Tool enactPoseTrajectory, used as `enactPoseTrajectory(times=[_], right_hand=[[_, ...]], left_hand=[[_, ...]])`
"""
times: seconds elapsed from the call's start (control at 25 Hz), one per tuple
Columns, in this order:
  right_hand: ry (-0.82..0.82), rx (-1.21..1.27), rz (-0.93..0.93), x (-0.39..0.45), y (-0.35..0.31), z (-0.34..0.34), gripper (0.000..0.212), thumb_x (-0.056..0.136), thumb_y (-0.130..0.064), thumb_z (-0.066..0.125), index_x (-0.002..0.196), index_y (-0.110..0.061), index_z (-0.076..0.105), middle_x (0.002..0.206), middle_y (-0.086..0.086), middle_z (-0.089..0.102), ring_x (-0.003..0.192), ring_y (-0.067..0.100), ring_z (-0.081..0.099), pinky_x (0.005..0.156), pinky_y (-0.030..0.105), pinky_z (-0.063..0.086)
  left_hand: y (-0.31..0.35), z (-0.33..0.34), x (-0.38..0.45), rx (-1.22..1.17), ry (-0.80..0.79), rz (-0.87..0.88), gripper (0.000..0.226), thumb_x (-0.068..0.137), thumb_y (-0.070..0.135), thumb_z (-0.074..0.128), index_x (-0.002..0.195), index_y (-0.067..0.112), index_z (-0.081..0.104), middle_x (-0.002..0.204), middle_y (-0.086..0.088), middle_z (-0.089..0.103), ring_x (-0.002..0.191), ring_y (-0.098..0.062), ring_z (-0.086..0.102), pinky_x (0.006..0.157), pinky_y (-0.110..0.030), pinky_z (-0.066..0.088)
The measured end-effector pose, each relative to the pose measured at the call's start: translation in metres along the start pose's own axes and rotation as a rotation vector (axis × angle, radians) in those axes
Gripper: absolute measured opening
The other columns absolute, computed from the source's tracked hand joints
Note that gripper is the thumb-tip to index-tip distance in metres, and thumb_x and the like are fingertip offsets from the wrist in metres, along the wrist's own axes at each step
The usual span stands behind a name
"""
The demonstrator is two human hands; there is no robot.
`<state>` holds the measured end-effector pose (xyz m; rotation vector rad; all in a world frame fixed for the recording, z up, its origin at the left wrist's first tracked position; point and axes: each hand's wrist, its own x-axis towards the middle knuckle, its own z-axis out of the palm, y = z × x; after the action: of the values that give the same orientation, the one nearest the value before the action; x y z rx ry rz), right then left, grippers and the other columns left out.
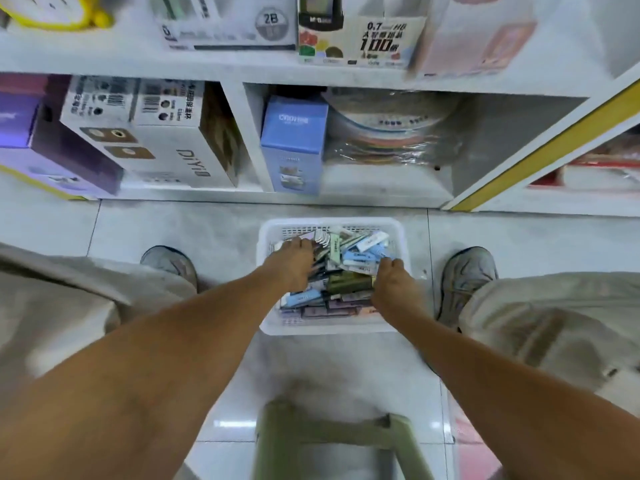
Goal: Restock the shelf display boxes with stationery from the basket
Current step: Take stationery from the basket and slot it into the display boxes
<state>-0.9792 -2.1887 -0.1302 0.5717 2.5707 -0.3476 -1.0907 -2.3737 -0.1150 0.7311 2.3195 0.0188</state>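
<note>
Both my hands are reaching down into the basket (265,233). My left hand (292,263) is lying over the pile with its fingers spread among the stationery packs (349,268); whether it is grasping any I cannot tell. My right hand (393,282) is hovering at the basket's right side with fingers curled, and whether they are pinching a pack is likewise unclear.

The packs are lying heaped and loose, blue, white and dark ones crossing one another; a hurried grab is likely to drag neighbours over the low rim or drop one on lifting.

The basket is sitting on pale glossy floor tile (221,230) between my shoes, just before the white shelf unit (311,72). Its lower bays are holding a blue carton (294,140) and a white carton (156,140). A green stool (332,434) is standing below me.
</note>
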Motion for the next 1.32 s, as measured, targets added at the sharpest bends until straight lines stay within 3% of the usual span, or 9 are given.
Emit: enactPoseTrajectory(times=[0.12,0.24,0.4,0.48,0.68,0.88,1.12,1.2,1.32], right_hand=[[0.03,0.114,-0.013,-0.006,-0.005,0.022,0.049,0.086,0.008,0.047,0.135,0.006,0.041,0.129,0.025,0.047,0.112,0.04,0.052,0.087,0.043,0.046],[0.074,0.205,-0.07,-0.007,-0.007,0.03,0.045,0.085,0.009,0.053,0.13,0.005,0.047,0.123,0.022,0.053,0.104,0.04,0.056,0.076,0.04,0.044],[0.126,0.115,-0.008,-0.006,0.004,0.033,0.043,0.092,0.001,0.048,0.135,0.002,0.046,0.125,0.019,0.053,0.106,0.036,0.057,0.076,0.041,0.05],[0.108,0.078,-0.011,-0.007,0.006,0.037,0.044,0.092,-0.001,0.046,0.136,0.005,0.045,0.125,0.022,0.053,0.108,0.036,0.056,0.08,0.04,0.05],[0.1,0.198,-0.004,0.0,0.004,0.04,0.048,0.086,0.006,0.052,0.134,0.009,0.048,0.12,0.026,0.057,0.109,0.04,0.055,0.087,0.039,0.045],[0.141,0.377,0.018,0.003,0.001,0.041,0.037,0.087,0.007,0.054,0.123,0.007,0.057,0.115,0.024,0.062,0.104,0.038,0.058,0.086,0.037,0.045],[0.176,0.573,0.075,0.006,0.001,0.037,0.018,0.085,0.002,0.062,0.103,0.002,0.066,0.094,0.02,0.069,0.086,0.037,0.064,0.071,0.032,0.046],[0.17,0.602,0.082,0.007,0.005,0.033,0.019,0.085,0.003,0.061,0.101,0.0,0.069,0.092,0.017,0.071,0.085,0.034,0.066,0.073,0.034,0.051],[0.176,0.637,0.086,0.011,0.006,0.027,0.022,0.084,0.005,0.057,0.103,0.002,0.068,0.093,0.018,0.072,0.088,0.035,0.066,0.078,0.043,0.054]], left_hand=[[0.015,0.013,0.003,0.139,0.2,0.186,0.051,0.079,0.008,0.069,0.125,0.004,0.048,0.125,-0.015,0.048,0.117,-0.032,0.049,0.088,-0.042,0.047],[0.04,0.027,0.007,0.181,0.258,0.363,0.053,0.083,0.014,0.067,0.132,0.01,0.046,0.133,-0.009,0.046,0.123,-0.027,0.046,0.099,-0.04,0.043],[0.069,0.04,0.023,0.283,0.251,0.237,0.059,0.09,0.011,0.053,0.144,0.001,0.033,0.147,-0.017,0.037,0.136,-0.032,0.033,0.111,-0.043,0.035],[0.078,0.044,0.028,0.298,0.183,0.127,0.062,0.091,0.013,0.052,0.146,-0.002,0.028,0.146,-0.022,0.038,0.135,-0.036,0.035,0.112,-0.044,0.033],[0.077,0.049,0.038,0.072,-0.051,-0.027,0.073,0.077,0.01,0.071,0.138,0.001,0.031,0.138,-0.025,0.044,0.128,-0.039,0.042,0.106,-0.048,0.039],[0.07,0.05,0.052,-0.008,-0.058,-0.038,0.091,0.072,0.018,0.076,0.145,-0.001,0.024,0.142,-0.021,0.041,0.131,-0.036,0.041,0.106,-0.043,0.044],[0.07,0.048,0.056,-0.013,-0.034,-0.021,0.068,0.075,0.014,0.073,0.132,0.005,0.036,0.116,-0.015,0.061,0.106,-0.034,0.062,0.078,-0.04,0.051],[0.067,0.05,0.055,0.003,-0.059,0.026,0.07,0.076,0.016,0.07,0.135,0.006,0.033,0.109,-0.011,0.064,0.099,-0.032,0.064,0.067,-0.036,0.045],[0.06,0.045,0.053,-0.012,-0.064,0.069,0.065,0.076,0.02,0.07,0.132,0.009,0.038,0.105,-0.009,0.065,0.095,-0.03,0.063,0.066,-0.032,0.039]])
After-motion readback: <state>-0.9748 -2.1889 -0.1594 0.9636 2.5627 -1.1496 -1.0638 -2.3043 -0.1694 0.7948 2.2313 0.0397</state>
